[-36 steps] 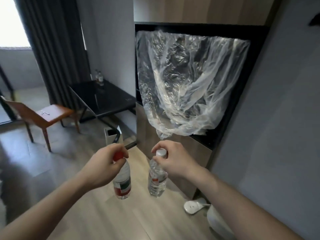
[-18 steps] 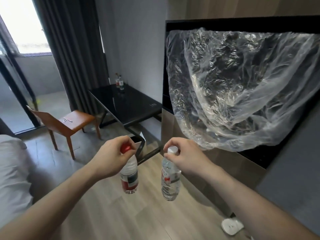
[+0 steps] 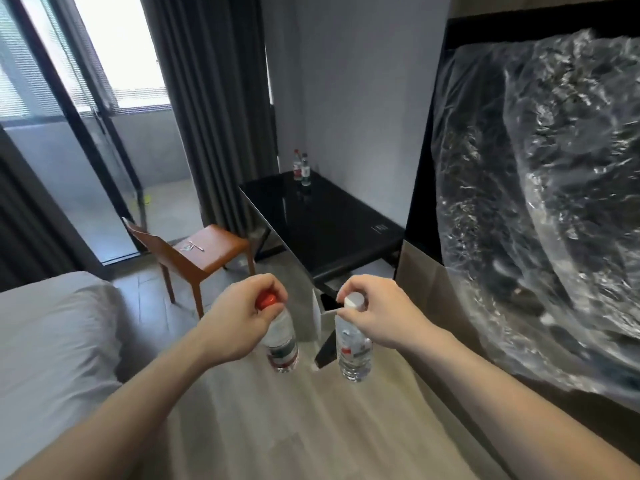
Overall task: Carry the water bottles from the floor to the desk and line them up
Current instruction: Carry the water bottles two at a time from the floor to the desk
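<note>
My left hand (image 3: 239,320) grips a clear water bottle with a red cap (image 3: 281,344) by its neck; the bottle hangs upright above the wooden floor. My right hand (image 3: 381,313) holds a second clear bottle with a white cap (image 3: 354,351) the same way, a little to the right. Ahead stands the black glossy desk (image 3: 332,226) against the wall. Two more bottles, one red-capped (image 3: 296,166) and one next to it (image 3: 305,170), stand upright side by side at the desk's far corner.
A brown chair (image 3: 202,254) with a small object on its seat stands left of the desk. A white bed (image 3: 52,341) fills the left. A small bin (image 3: 323,315) sits under the desk's near end. A plastic-covered screen (image 3: 540,216) lines the right wall. Dark curtains hang behind.
The view has swung left and moved forward; the desk and chair are nearer and the bed has come into sight. Both hands still hold their bottles at the same height.
</note>
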The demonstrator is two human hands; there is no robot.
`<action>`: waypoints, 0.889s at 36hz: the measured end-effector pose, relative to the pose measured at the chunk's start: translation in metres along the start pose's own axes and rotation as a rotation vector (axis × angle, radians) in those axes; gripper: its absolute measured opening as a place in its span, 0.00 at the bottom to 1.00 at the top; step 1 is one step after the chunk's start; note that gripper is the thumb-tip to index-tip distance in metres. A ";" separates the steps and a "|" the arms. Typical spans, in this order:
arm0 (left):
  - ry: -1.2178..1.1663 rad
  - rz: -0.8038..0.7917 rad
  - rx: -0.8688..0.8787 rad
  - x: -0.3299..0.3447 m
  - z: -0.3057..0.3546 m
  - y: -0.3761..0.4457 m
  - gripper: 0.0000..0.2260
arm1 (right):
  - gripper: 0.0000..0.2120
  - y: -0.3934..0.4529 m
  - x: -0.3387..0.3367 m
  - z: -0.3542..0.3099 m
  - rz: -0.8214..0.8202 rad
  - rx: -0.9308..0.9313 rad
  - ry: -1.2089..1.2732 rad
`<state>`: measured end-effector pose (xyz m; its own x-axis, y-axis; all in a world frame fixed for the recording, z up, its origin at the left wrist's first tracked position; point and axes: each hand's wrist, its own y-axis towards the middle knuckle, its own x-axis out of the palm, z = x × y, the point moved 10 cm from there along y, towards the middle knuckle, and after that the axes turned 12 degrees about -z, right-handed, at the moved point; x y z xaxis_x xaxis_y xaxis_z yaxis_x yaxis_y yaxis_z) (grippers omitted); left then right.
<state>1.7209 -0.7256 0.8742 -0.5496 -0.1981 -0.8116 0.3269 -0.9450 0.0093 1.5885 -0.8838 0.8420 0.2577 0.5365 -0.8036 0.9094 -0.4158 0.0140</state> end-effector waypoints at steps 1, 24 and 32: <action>0.004 0.017 -0.009 -0.010 -0.010 0.007 0.07 | 0.05 0.018 0.001 -0.003 -0.001 -0.011 0.002; 0.040 -0.079 0.038 -0.176 -0.262 0.255 0.06 | 0.06 0.363 0.015 -0.012 0.095 0.108 0.077; 0.058 -0.136 0.089 -0.205 -0.319 0.356 0.07 | 0.06 0.453 0.008 0.011 0.130 0.197 0.139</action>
<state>2.1947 -0.9386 0.8575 -0.5384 -0.0536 -0.8410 0.1814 -0.9819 -0.0535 1.9990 -1.0760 0.8356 0.4232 0.5592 -0.7129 0.7879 -0.6156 -0.0152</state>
